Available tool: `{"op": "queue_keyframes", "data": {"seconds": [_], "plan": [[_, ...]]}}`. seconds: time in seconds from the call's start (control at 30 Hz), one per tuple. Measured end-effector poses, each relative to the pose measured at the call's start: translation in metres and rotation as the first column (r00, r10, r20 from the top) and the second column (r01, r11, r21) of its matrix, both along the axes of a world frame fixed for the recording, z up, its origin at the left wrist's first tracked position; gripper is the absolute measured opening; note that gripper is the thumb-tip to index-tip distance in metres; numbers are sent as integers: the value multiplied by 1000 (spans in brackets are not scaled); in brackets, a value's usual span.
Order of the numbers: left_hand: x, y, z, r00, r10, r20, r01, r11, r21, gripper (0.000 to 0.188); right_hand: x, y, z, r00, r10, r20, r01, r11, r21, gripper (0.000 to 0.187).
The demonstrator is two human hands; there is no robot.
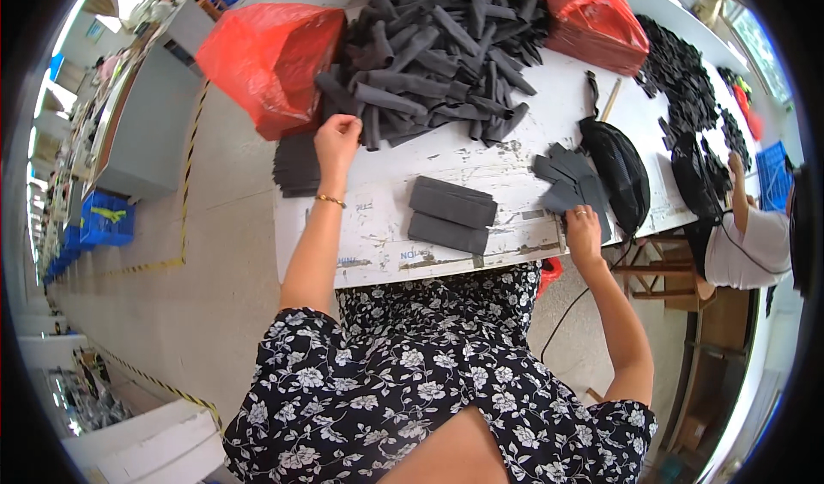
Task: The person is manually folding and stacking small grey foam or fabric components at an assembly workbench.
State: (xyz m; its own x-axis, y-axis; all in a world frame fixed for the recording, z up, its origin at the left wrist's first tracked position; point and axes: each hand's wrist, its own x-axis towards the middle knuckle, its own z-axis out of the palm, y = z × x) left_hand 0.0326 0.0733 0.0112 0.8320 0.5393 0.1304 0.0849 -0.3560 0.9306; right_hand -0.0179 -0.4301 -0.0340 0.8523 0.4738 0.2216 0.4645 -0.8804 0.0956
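Between the two hands, two tidy dark stacks [452,201] on the table [369,257]
Left hand [337,145] is pinched at the near edge of the loose dark pile [446,55], can't tell if it's got anything; right hand [585,237] has fingertips on the fanned grey pieces [568,178], can't tell if it's gripping one. Guessing the stacks sit midway so either hand reaches them easily.
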Motion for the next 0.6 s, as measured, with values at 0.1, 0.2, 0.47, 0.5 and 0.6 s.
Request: {"op": "queue_keyframes", "data": {"seconds": [0.1,0.2,0.47,0.5,0.6], "plan": [[-28,-6,-14,988,-13,151,9,1000,28,19,9,14,30,999,-21,-24,29,928,373,16],[-51,-26,-14,994,-20,110,63,912,-406,19,11,65,80,1000,9,28,-25,754,656,26],[-71,-56,-29,985,-73,156,163,104,-981,18,-40,181,97,899,281,-336,93,627,773,32],[-71,-56,-29,981,-91,172,178,71,-981,21,-46,188,97,906,296,-303,39,653,756,32],[-76,-58,-27,960,-125,250,263,100,-960,20,-47,196,95,917,395,-43,-256,669,697,31]]}}
